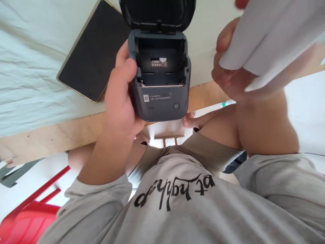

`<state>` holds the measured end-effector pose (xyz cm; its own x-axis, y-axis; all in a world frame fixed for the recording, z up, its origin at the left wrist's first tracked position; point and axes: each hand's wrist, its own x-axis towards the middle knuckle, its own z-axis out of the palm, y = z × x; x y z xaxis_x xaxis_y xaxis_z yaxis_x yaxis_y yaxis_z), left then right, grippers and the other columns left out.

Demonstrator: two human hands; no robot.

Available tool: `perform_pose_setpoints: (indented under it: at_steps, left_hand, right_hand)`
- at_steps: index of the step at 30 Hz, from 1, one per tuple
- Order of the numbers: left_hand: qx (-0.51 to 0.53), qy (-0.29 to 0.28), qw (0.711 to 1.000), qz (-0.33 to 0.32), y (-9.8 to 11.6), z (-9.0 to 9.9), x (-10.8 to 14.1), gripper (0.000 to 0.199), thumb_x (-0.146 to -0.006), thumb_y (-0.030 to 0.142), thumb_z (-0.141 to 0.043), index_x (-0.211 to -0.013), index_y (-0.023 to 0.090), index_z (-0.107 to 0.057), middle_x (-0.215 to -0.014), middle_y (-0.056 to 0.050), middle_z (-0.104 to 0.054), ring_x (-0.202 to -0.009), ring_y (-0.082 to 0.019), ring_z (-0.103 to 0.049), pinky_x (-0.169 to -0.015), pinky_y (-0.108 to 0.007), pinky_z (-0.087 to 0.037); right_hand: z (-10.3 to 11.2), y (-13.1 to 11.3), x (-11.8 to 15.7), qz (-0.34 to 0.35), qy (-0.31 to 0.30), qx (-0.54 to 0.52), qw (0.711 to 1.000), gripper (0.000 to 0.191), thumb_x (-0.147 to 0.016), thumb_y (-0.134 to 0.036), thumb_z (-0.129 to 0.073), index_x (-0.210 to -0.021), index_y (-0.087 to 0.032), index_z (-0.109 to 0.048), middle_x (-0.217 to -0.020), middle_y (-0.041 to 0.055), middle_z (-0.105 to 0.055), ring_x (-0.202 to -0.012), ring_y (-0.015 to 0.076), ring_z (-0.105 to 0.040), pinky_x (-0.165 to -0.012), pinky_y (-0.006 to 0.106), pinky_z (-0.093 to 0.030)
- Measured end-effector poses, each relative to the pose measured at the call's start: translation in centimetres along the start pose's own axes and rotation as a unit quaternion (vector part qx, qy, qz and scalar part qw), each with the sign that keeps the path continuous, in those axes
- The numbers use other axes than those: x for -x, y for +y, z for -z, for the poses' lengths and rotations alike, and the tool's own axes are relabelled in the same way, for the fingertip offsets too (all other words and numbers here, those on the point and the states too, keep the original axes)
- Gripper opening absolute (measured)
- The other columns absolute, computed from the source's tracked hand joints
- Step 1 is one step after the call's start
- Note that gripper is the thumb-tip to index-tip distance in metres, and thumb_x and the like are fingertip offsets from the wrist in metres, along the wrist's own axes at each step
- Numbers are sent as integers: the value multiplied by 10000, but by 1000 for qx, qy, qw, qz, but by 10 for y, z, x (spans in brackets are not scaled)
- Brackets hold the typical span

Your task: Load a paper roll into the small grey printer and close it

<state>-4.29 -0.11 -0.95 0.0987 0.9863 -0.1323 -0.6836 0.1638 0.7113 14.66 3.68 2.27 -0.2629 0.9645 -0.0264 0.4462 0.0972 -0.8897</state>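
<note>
My left hand (122,91) is wrapped round the side of a dark blue-grey label printer (159,101), thumb on its edge. The printer's black lid (157,13) is swung up, and its bay shows no roll inside, only a printed sticker and a small white scrap. At the right, my right hand (228,73) grips white paper (269,40) that hangs in loose, curling folds. That paper is partly blurred and hides some of the fingers. Paper and printer are apart.
A dark tablet or large phone (96,51) lies on the pale green cloth (33,67) to the left. The wooden bed or table edge (53,135) runs below. A red plastic chair (33,220) stands at lower left. A green-and-white item (226,103) is beyond the edge.
</note>
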Motion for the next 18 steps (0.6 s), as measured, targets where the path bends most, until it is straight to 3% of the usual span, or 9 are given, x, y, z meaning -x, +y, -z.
perform_pose_setpoints:
  at_steps: [2, 4, 7, 10, 13, 18]
  left_hand:
    - [28, -10, 1000, 4, 0, 4, -1, 244, -802, 285, -391, -1005, 222, -510, -934, -43, -566, -856, -164, -576, -721, -328, -537]
    - [25, -3, 1000, 12, -1, 5, -1, 262, -795, 286, -404, -1037, 224, -483, -992, -48, -555, -897, -178, -569, -739, -341, -526]
    - [7, 8, 1000, 4, -2, 3, -1, 267, -791, 298, -426, -1043, 221, -469, -1030, -46, -535, -934, -175, -553, -807, -343, -503]
    - [-7, 8, 1000, 4, -2, 2, 0, 262, -800, 294, -417, -1048, 224, -464, -1028, -38, -528, -937, -166, -552, -832, -337, -489]
    - [-15, -5, 1000, 4, -2, 3, 0, 270, -811, 302, -386, -1061, 230, -457, -1044, -26, -522, -953, -156, -556, -851, -343, -480]
    - [-30, -7, 999, -8, -3, 5, -2, 290, -813, 307, -371, -1076, 215, -448, -1061, -26, -508, -982, -153, -551, -877, -359, -465]
  right_hand:
    - [-2, 12, -1, 9, -16, -74, 997, 601, -657, -598, -308, -1127, -222, -321, -799, 13, -553, -448, 37, -386, -419, 237, -319]
    - [-3, 23, 1, 24, -1, -60, 998, 482, -680, -547, -396, -1058, -255, -331, -782, -4, -526, -482, 36, -395, -444, 226, -326]
    - [-6, 34, 5, 51, 38, 8, 998, 396, -686, -556, -522, -866, -222, -406, -782, 4, -509, -628, 46, -441, -636, 256, -435]
    - [-7, 38, 8, 86, 77, 120, 986, 354, -682, -525, -570, -756, -196, -461, -816, 27, -525, -796, 92, -465, -839, 315, -448]
    - [-8, 39, 7, 125, 86, 216, 964, 291, -721, -486, -540, -859, -234, -492, -911, 14, -555, -886, 112, -518, -863, 318, -453]
    - [-11, 43, 8, 119, 63, 225, 965, 352, -756, -326, -514, -1098, -284, -439, -1054, -15, -580, -992, 103, -575, -884, 303, -472]
